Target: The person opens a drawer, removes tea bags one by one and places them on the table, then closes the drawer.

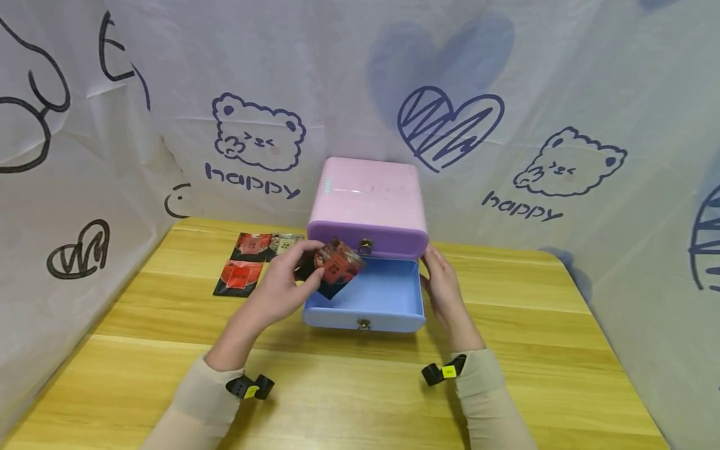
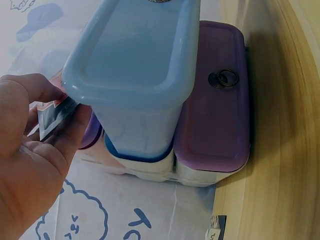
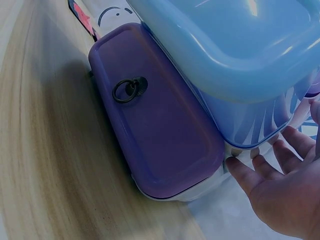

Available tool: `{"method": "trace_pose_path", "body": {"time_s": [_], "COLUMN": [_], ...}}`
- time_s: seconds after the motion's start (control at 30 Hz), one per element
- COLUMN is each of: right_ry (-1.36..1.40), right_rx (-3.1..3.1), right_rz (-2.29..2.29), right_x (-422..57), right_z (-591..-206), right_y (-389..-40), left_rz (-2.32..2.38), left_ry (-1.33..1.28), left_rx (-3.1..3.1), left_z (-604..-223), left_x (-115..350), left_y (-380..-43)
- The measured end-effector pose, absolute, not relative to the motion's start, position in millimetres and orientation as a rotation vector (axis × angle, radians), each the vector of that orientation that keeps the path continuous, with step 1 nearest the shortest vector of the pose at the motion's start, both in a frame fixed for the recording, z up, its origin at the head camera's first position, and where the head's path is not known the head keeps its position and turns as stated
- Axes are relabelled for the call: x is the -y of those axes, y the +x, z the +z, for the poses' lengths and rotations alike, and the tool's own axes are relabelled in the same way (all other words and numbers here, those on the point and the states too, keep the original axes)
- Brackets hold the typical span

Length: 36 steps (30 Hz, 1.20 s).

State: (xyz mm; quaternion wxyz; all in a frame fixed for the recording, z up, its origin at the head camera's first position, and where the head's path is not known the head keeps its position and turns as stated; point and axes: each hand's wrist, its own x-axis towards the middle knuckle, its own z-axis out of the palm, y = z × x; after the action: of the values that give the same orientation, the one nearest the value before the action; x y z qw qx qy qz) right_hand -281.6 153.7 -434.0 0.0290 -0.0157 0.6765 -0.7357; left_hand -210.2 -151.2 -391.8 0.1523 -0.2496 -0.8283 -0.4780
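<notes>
- Head view: the left hand [image 1: 284,284] has a dark red-and-black foil packet [image 1: 340,265] pinched between thumb and fingers, over the open blue plastic drawer [image 1: 394,322]. Can't tell if there's a second one tucked behind it. The right hand [image 1: 446,284], well apart from the left, isn't gripping anything, just fingers against the side of the glossy pink plastic cabinet [image 1: 371,194].
- Biggest worry imo: the packet's tilted and right by the purple upper drawer front [image 1: 394,240], so a sloppy move could snag it on the knob. A loose pinch could also drop it outside the drawer.
- Containers: bare blue floor wherever the packet isn't blocking that drawer. The purple one above looks shut, contents hidden. Three flat foil packets [image 1: 237,275] sit on the wooden table [image 1: 506,350], left of the left hand.
- Left wrist view: fingers curled around the packet, beside the blue drawer. The lower purple drawer [image 2: 215,115] looks closed, so no clue what's inside.
- Right wrist view: spread fingertips touch the cabinet's side. Leaning on that jutting drawer might tip everything, I reckon.
</notes>
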Motion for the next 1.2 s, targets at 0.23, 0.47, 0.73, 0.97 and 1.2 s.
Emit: {"method": "trace_pose_path", "body": {"time_s": [0.23,0.47,0.73,0.97,1.2], "right_ry": [-0.069,-0.069,-0.066,-0.07,-0.061], "right_rx": [-2.061,-2.08,-2.078,-2.078,-2.064], "right_rz": [-2.306,-2.287,-2.274,-2.271,-2.282], "right_x": [-155.7,-156.6,-155.3,-155.0,-154.3], "right_z": [-435.1,-432.9,-431.6,-432.6,-433.5], "right_y": [-282.4,-281.7,-281.1,-281.8,-282.1], "left_rz": [-1.502,-1.56,-1.659,-1.738,-1.716], "left_ry": [-0.661,-0.602,-0.506,-0.336,-0.157], "left_rx": [2.328,2.281,2.179,2.094,2.126], "left_z": [-387.7,-384.7,-379.2,-371.9,-375.2], "left_x": [156.8,170.6,193.0,209.2,219.9], "left_y": [-210.3,-209.8,-206.5,-204.6,-208.4]}}
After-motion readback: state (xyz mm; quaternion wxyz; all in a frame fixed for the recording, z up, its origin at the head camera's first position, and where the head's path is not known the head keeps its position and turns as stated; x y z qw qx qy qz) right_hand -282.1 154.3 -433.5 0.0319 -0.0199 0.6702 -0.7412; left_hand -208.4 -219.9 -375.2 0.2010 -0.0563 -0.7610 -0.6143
